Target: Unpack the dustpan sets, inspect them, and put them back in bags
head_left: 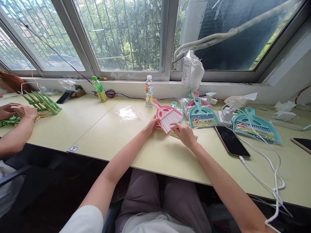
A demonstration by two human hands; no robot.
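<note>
A pink dustpan with a pink brush lies tilted over the table in front of me, its white bristles facing up and its handle pointing to the upper left. My left hand grips its left edge, fingers partly hidden beneath it. On the right, my right hand has its thumb and fingertips pinched together at the bristle ends. Under that hand lies a printed card, mostly covered. Just behind the pink set sits a teal one. Bagged teal and pink sets are stacked to the right.
Clear plastic wrap lies left of my hands. Bottles stand near the window. A phone, white cables and another bagged teal set are at right. Another person's hands are at far left by green stalks.
</note>
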